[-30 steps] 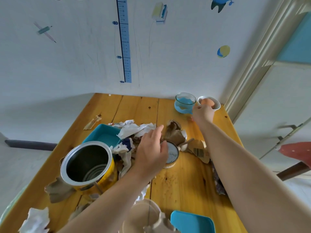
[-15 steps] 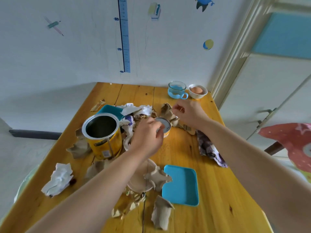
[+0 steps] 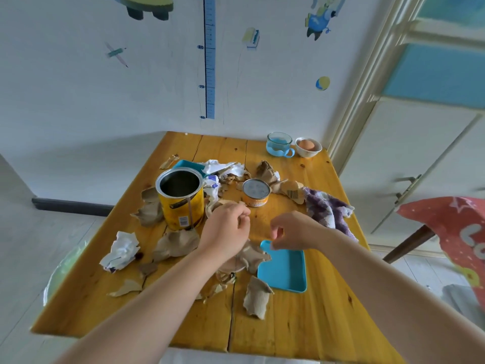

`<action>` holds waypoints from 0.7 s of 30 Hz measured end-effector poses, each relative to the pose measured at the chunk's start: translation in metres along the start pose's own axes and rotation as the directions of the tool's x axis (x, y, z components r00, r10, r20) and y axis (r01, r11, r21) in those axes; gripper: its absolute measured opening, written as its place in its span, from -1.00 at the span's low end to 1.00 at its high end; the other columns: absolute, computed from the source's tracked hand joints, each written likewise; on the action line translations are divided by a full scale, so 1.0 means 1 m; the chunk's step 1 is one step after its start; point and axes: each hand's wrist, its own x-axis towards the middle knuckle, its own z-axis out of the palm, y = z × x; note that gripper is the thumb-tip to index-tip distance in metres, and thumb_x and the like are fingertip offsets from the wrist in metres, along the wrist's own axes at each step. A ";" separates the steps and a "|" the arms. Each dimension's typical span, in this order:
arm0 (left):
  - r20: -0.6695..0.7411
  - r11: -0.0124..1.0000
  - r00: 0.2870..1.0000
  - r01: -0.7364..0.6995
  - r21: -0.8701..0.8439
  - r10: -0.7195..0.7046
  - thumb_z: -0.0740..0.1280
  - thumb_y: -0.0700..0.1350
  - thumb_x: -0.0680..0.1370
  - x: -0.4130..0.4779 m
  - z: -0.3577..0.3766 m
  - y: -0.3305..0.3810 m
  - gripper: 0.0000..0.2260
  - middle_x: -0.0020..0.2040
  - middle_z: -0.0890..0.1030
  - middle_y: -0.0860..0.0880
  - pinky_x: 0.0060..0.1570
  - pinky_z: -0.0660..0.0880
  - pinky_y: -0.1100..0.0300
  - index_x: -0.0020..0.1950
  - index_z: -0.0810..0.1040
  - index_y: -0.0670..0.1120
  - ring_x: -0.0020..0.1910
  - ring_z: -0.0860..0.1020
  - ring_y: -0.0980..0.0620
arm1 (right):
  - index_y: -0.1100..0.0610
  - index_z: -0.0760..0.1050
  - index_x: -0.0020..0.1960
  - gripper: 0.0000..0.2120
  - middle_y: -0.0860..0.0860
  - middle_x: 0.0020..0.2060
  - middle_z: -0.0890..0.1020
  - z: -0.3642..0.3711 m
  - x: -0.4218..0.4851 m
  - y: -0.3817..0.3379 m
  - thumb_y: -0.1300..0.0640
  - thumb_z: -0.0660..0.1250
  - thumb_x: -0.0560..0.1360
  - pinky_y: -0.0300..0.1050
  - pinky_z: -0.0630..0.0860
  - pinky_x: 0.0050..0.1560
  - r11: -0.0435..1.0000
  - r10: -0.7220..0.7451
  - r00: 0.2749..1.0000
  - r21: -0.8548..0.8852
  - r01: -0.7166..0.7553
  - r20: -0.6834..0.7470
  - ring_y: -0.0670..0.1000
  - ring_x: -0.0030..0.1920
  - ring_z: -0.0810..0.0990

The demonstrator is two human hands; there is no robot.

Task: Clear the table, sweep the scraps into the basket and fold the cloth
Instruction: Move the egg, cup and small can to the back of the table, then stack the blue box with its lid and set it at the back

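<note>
Single head cam, wide-angle, sitting above the near edge of the table (image 3: 301,324), facing forward and down. Close range: tabletop fills centre and bottom of frame, wall (image 3: 78,101) the top, door (image 3: 420,158) upper right.

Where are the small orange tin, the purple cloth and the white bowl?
small orange tin (image 3: 256,190): head view, on its grey lid.
purple cloth (image 3: 328,208): head view, middle of the crumpled fabric.
white bowl (image 3: 309,153): head view, on its front wall.

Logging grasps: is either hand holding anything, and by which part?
Cannot tell. The left hand curls at the edge of a brown paper scrap; the right hand curls over the blue tray corner; no grip shows plainly.
</note>
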 end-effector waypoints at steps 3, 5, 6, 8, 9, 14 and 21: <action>0.022 1.000 1.000 -0.005 0.003 0.005 0.23 -0.14 0.56 -0.004 -0.001 -0.002 -0.79 0.09 0.61 -0.03 -0.09 0.45 0.40 0.14 0.57 -0.12 0.04 0.54 0.11 | 0.02 0.54 -0.02 -0.86 -0.05 -0.04 0.57 0.005 0.000 -0.003 0.08 0.25 0.47 -0.12 0.53 -0.02 0.999 -0.008 1.000 -0.043 0.007 -0.023 -0.02 -0.01 0.53; 0.021 1.000 1.000 -0.009 -0.005 0.009 0.24 -0.14 0.55 -0.004 -0.002 -0.004 -0.79 0.09 0.62 -0.03 -0.11 0.43 0.43 0.14 0.57 -0.12 0.03 0.54 0.12 | 0.02 0.54 0.00 -0.85 -0.03 0.01 0.58 0.006 0.001 -0.003 0.10 0.23 0.49 -0.10 0.53 0.01 0.998 -0.011 1.000 -0.059 0.010 -0.025 0.00 0.02 0.53; 0.019 1.000 1.000 -0.012 -0.015 0.012 0.24 -0.14 0.55 -0.004 -0.002 -0.005 -0.79 0.09 0.62 -0.03 -0.11 0.42 0.43 0.13 0.58 -0.12 0.03 0.54 0.12 | 0.02 0.53 0.00 -0.86 -0.03 0.02 0.57 0.005 0.002 -0.002 0.10 0.23 0.50 -0.09 0.54 0.02 0.997 -0.010 1.000 -0.078 0.008 -0.024 0.01 0.03 0.53; 0.015 0.999 1.000 -0.025 -0.032 0.025 0.23 -0.15 0.56 -0.002 -0.003 -0.005 -0.80 0.07 0.62 -0.04 -0.09 0.43 0.40 0.11 0.58 -0.13 0.02 0.53 0.12 | -0.01 0.51 -0.04 -0.89 -0.03 0.01 0.59 -0.002 0.003 0.004 0.09 0.23 0.50 -0.04 0.55 0.03 0.995 0.000 0.998 -0.100 -0.007 -0.064 0.03 0.02 0.54; 0.015 0.999 0.999 -0.036 -0.036 0.037 0.23 -0.15 0.56 -0.001 -0.004 -0.005 -0.80 0.06 0.62 -0.04 -0.08 0.43 0.38 0.10 0.59 -0.13 0.01 0.53 0.11 | -0.02 0.49 -0.08 -0.92 -0.02 -0.01 0.60 -0.008 0.004 0.007 0.09 0.23 0.49 -0.05 0.56 0.01 0.996 0.008 0.994 -0.086 -0.017 -0.107 0.03 -0.01 0.56; -0.030 0.995 0.998 -0.063 -0.073 0.061 0.24 -0.19 0.54 0.022 -0.017 0.001 -0.82 -0.07 0.65 -0.05 -0.20 0.42 0.38 0.03 0.61 -0.15 -0.16 0.55 0.10 | 0.06 0.39 -0.17 -0.92 0.02 -0.21 0.56 -0.048 0.004 0.015 0.16 0.25 0.50 -0.13 0.50 -0.20 0.998 0.052 0.931 0.036 -0.042 -0.361 0.03 -0.16 0.55; 0.171 0.785 0.842 0.539 -0.304 -0.512 0.14 0.02 0.57 0.058 -0.032 0.022 -0.72 -0.14 0.58 -0.10 0.00 0.56 0.02 0.12 0.45 -0.14 -0.12 0.59 -0.06 | 0.13 0.40 -0.16 -0.92 0.00 -0.23 0.51 -0.075 0.010 -0.002 0.24 0.27 0.49 -0.27 0.35 -0.33 0.949 0.137 0.660 0.288 0.125 -0.739 0.00 -0.22 0.45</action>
